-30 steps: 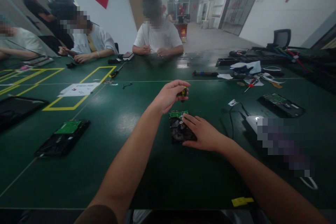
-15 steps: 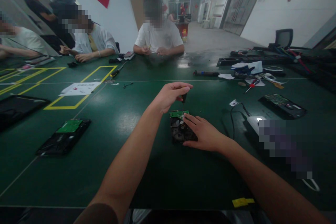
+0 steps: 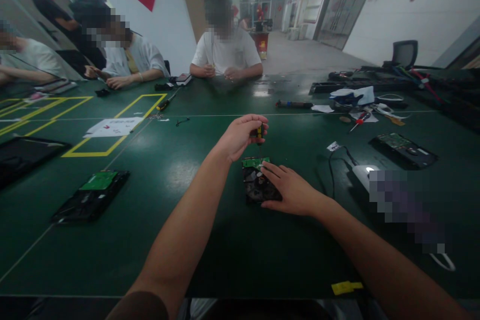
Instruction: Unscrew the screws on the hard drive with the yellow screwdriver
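Note:
A hard drive (image 3: 257, 187) with a black body and a green circuit board along its far end lies on the green table in front of me. My left hand (image 3: 245, 135) is closed round the black and yellow handle of a screwdriver (image 3: 259, 132), held upright over the board end. Its thin shaft points down at the board; whether the tip touches cannot be made out. My right hand (image 3: 290, 187) grips the drive from the right, fingers stretched over its top and thumb along the near edge, covering part of it.
Left of my arm lies a black case with a green board (image 3: 99, 180). To the right are another opened device (image 3: 403, 150), a pixelated object with a black cable, and a red screwdriver (image 3: 362, 119). A yellow-handled screwdriver (image 3: 164, 104) lies further back. People sit across the table (image 3: 180, 240).
My left fingers have shifted round the screwdriver handle, so its yellow part now shows. The right hand and the hard drive have stayed in place.

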`<state>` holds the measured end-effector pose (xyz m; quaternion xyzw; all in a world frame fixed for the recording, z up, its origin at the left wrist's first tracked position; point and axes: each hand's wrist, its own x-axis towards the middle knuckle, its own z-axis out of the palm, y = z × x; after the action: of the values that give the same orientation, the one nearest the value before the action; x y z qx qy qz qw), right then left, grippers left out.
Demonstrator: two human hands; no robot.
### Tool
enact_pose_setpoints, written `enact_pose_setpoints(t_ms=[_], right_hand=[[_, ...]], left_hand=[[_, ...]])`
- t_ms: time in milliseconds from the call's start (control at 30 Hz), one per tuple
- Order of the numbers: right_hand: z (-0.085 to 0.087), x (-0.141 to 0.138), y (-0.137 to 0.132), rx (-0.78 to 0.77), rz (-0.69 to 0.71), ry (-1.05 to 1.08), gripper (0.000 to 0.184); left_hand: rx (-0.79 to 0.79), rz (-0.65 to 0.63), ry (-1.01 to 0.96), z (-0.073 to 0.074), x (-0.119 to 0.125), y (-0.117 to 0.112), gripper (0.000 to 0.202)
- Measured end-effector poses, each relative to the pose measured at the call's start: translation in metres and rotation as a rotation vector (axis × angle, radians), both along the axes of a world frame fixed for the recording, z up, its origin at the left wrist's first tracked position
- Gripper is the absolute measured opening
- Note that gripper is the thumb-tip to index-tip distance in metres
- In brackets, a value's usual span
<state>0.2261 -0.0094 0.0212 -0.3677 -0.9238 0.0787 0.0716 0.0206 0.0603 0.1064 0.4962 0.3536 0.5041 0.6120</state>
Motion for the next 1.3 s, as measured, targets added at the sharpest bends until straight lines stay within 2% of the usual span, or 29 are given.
enact_pose_setpoints(t_ms=[167,333,467,600,767,867,1033,1300], right_hand=[[0.0001,0.0003,0.0004,-0.003,-0.006,-0.008,0.096],[0.0003,0.0003,0.0005,-0.006,-0.001,-0.011,0.096],[-0.001,0.0002,0.0001,-0.008,-0.003,0.008,0.095],[-0.0021,0.0004,-0.0001,-0.008,-0.007,0.022,0.093],[-0.0003,0.0001,-0.0003,-0.01,-0.01,0.016,0.094],[0.0002,-0.0002,-0.0003,-0.013,-0.006,0.012,0.094],[-0.0001,0.0005,-0.0002,-0.021,-0.005,0.008,0.094],[-0.0019,0.0014,-0.0001,-0.006,-0.005,0.009,0.095]], left_hand=[[0.048,0.018,0.05,-0.0033,-0.0006,0.0024,0.005],[0.123,0.073,0.158,-0.0065,0.0,0.0021,0.013],[0.134,0.035,0.181,-0.0057,-0.001,0.0014,0.014],[0.072,-0.007,0.11,-0.0039,0.001,0.0006,0.015],[-0.024,0.003,0.006,-0.0022,0.0041,-0.0008,0.005],[-0.014,-0.001,0.025,-0.0016,0.0029,-0.001,0.003],[0.069,-0.008,0.106,-0.002,0.0002,-0.0004,0.012],[0.015,-0.03,0.015,-0.0003,0.0031,-0.0024,0.014]])
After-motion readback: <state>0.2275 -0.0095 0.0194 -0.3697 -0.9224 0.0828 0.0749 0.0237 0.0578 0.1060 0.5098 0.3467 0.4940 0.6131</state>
